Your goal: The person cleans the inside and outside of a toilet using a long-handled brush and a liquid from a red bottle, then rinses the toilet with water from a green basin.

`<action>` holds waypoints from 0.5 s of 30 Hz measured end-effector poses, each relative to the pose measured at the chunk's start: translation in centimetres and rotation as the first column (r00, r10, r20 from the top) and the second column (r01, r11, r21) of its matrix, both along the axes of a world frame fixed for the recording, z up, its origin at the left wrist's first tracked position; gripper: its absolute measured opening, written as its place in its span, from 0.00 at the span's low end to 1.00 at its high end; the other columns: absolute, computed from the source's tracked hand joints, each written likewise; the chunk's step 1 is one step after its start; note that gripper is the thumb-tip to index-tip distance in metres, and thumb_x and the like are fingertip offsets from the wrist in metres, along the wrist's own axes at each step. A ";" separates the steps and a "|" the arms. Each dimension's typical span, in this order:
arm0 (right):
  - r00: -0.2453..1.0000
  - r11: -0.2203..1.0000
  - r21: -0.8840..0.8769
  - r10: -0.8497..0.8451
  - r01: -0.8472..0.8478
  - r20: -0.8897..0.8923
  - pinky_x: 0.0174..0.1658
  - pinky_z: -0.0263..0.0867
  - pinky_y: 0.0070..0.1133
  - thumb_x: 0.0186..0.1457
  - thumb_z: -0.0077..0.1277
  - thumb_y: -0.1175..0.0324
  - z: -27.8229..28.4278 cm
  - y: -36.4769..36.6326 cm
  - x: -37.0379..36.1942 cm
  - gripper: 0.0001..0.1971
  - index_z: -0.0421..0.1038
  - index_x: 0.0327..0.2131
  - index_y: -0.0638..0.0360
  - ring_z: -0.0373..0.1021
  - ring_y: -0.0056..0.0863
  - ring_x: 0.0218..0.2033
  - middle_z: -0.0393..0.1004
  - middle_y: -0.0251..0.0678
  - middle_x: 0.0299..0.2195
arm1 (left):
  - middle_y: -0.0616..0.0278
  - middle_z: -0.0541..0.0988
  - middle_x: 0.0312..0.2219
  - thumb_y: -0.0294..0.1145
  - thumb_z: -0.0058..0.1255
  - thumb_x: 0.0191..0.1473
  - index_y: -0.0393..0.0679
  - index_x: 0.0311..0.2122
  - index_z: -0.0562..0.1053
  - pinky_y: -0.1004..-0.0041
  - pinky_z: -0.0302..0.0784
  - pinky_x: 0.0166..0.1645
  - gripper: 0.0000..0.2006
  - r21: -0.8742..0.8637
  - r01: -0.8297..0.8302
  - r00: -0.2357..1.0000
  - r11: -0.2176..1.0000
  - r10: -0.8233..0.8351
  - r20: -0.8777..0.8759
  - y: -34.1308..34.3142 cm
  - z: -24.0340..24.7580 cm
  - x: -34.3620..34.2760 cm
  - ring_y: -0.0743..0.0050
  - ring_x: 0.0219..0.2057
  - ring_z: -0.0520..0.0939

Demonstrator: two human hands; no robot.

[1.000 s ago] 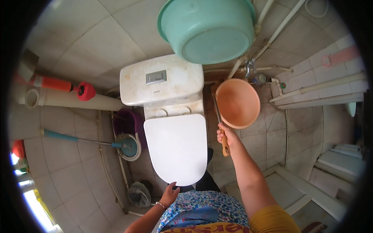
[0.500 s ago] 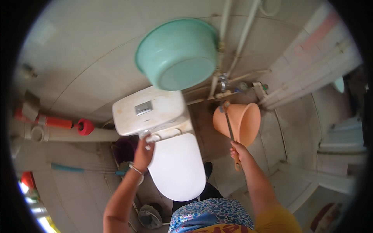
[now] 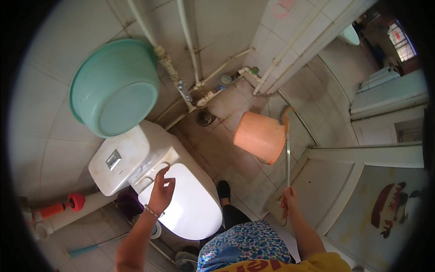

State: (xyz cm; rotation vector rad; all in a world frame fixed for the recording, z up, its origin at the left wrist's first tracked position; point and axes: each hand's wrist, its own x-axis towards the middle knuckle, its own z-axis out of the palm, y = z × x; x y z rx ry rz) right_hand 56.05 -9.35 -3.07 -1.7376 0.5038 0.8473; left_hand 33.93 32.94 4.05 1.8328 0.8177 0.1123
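My right hand [image 3: 288, 199] is closed round the grip of a long-handled toilet brush [image 3: 288, 158]. The brush's thin shaft runs up from my fist, and its curved head is beside the right edge of an orange bucket [image 3: 259, 136]; whether the two touch, I cannot tell. The bucket lies tipped on the floor, its inside hidden. Over the white toilet lid [image 3: 190, 204] my left hand [image 3: 161, 190] hovers with fingers apart and nothing in it. The lid is down, and the toilet's cistern [image 3: 131, 149] with its push button is just beyond that hand.
A mint-green basin [image 3: 113, 86] leans against the wall above the cistern. Pipes [image 3: 172, 72] run down the wall beside a floor drain [image 3: 205, 118]. At right stands a white panelled door [image 3: 335, 181]. A red-handled plunger [image 3: 68, 206] and a white pipe are at left.
The view has swung right. The brush head has passed from the bucket's left end to its right edge. The bucket's open mouth no longer shows. My left hand has stayed by the toilet lid.
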 end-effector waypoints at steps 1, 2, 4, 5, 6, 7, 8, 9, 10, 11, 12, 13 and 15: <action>1.000 1.000 -0.006 -0.014 0.014 0.000 0.16 0.57 0.17 0.57 0.44 0.61 0.2 -0.9 0.7 0.10 0.62 0.37 0.56 0.58 0.18 0.13 0.62 0.29 0.17 | 0.51 0.64 0.49 0.25 0.46 0.54 0.37 0.53 0.57 0.78 0.77 0.33 0.22 -0.023 0.000 0.999 1.000 -0.001 -0.045 -0.6 -0.8 0.0 0.68 0.39 0.76; 1.000 0.991 -0.133 -0.027 0.026 -0.007 0.16 0.58 0.18 0.57 0.43 0.61 0.2 -1.5 1.7 0.10 0.63 0.38 0.56 0.58 0.18 0.13 0.62 0.29 0.18 | 0.50 0.64 0.48 0.25 0.46 0.53 0.37 0.53 0.57 0.77 0.77 0.33 0.22 -0.032 -0.001 0.998 0.999 -0.001 -0.069 -1.2 -1.5 0.0 0.68 0.38 0.76; 0.999 0.965 -0.260 -0.049 0.043 -0.016 0.16 0.58 0.19 0.58 0.42 0.61 -0.2 -3.1 3.3 0.10 0.63 0.38 0.57 0.59 0.18 0.14 0.62 0.30 0.18 | 0.50 0.64 0.48 0.24 0.47 0.52 0.38 0.52 0.58 0.76 0.77 0.33 0.21 -0.028 0.009 0.995 1.000 -0.012 -0.096 -2.3 -2.7 0.0 0.68 0.36 0.77; 0.996 0.946 -0.323 -0.016 -0.013 -0.087 0.17 0.59 0.19 0.58 0.41 0.61 -1.0 -4.0 3.9 0.12 0.63 0.41 0.57 0.60 0.18 0.15 0.63 0.31 0.19 | 0.50 0.64 0.49 0.24 0.47 0.52 0.38 0.52 0.58 0.77 0.77 0.33 0.22 -0.008 0.030 0.998 1.000 -0.031 -0.060 -2.8 -3.1 0.3 0.68 0.36 0.77; 0.987 0.922 -0.380 0.013 -0.075 -0.161 0.18 0.59 0.20 0.58 0.41 0.62 -1.6 -4.9 4.3 0.14 0.63 0.44 0.58 0.61 0.18 0.17 0.63 0.32 0.20 | 0.50 0.64 0.49 0.24 0.47 0.52 0.38 0.52 0.58 0.77 0.76 0.33 0.22 -0.043 0.032 0.996 0.999 -0.035 -0.082 -3.4 -3.2 0.5 0.68 0.36 0.77; 0.986 0.922 -0.380 0.009 -0.073 -0.167 0.18 0.59 0.20 0.58 0.41 0.62 -1.9 -5.3 4.4 0.14 0.63 0.44 0.58 0.61 0.18 0.17 0.63 0.32 0.20 | 0.50 0.64 0.49 0.24 0.47 0.52 0.38 0.52 0.58 0.76 0.76 0.33 0.22 -0.074 0.027 0.994 0.997 -0.035 -0.108 -3.9 -3.2 0.6 0.68 0.36 0.77; 0.982 0.892 -0.418 0.121 -0.173 -0.147 0.20 0.60 0.20 0.58 0.41 0.62 -2.1 -5.6 4.4 0.16 0.62 0.46 0.59 0.62 0.19 0.19 0.65 0.33 0.21 | 0.51 0.64 0.49 0.23 0.47 0.52 0.38 0.52 0.58 0.77 0.76 0.33 0.22 -0.074 0.035 0.994 0.997 -0.042 -0.097 -4.4 -3.4 0.5 0.68 0.36 0.77; 0.963 0.848 -0.457 0.234 -0.268 -0.132 0.22 0.60 0.21 0.57 0.42 0.62 -2.3 -5.8 4.4 0.18 0.62 0.48 0.59 0.63 0.20 0.21 0.66 0.34 0.23 | 0.51 0.65 0.48 0.24 0.47 0.52 0.38 0.52 0.58 0.76 0.76 0.33 0.22 -0.086 0.033 0.996 0.996 -0.040 -0.081 -4.8 -3.9 0.0 0.68 0.36 0.77; 0.963 0.848 -0.457 0.232 -0.270 -0.138 0.22 0.60 0.21 0.57 0.42 0.62 -2.0 -5.4 4.4 0.18 0.62 0.48 0.59 0.63 0.20 0.21 0.66 0.34 0.23 | 0.50 0.65 0.48 0.25 0.47 0.52 0.38 0.52 0.58 0.76 0.76 0.34 0.22 -0.087 0.025 0.994 0.996 -0.034 -0.106 -5.2 -4.1 -0.4 0.68 0.35 0.77; 0.950 0.817 -0.491 0.300 -0.303 -0.088 0.23 0.60 0.22 0.57 0.43 0.62 -1.3 -4.6 4.4 0.18 0.62 0.48 0.59 0.63 0.22 0.21 0.66 0.34 0.22 | 0.50 0.65 0.47 0.25 0.47 0.52 0.38 0.52 0.58 0.75 0.76 0.34 0.22 -0.087 0.016 0.991 0.996 -0.027 -0.129 -5.5 -4.4 -0.7 0.68 0.35 0.77; 0.929 0.783 -0.526 0.367 -0.332 -0.040 0.24 0.60 0.23 0.57 0.43 0.63 -1.0 -3.9 4.3 0.18 0.63 0.48 0.59 0.63 0.24 0.21 0.66 0.34 0.21 | 0.50 0.65 0.47 0.25 0.47 0.52 0.38 0.52 0.58 0.75 0.76 0.34 0.22 -0.088 0.015 0.991 0.996 -0.026 -0.131 -5.8 -4.8 -1.3 0.68 0.35 0.77; 0.929 0.781 -0.530 0.367 -0.331 -0.039 0.24 0.60 0.23 0.57 0.43 0.63 -1.1 -4.0 4.0 0.18 0.63 0.48 0.59 0.63 0.24 0.21 0.66 0.34 0.21 | 0.50 0.66 0.47 0.25 0.48 0.52 0.37 0.51 0.58 0.75 0.75 0.35 0.21 -0.090 0.004 0.990 0.996 -0.016 -0.142 -6.3 -5.4 -2.0 0.67 0.35 0.78; 0.759 0.631 -0.626 0.644 -0.458 0.094 0.28 0.62 0.24 0.56 0.44 0.63 -1.5 -3.8 3.2 0.18 0.63 0.49 0.59 0.65 0.28 0.23 0.68 0.38 0.24 | 0.49 0.66 0.46 0.26 0.48 0.52 0.36 0.51 0.59 0.74 0.75 0.36 0.21 -0.091 -0.015 0.988 0.996 0.001 -0.154 -7.0 -6.7 -3.6 0.67 0.33 0.78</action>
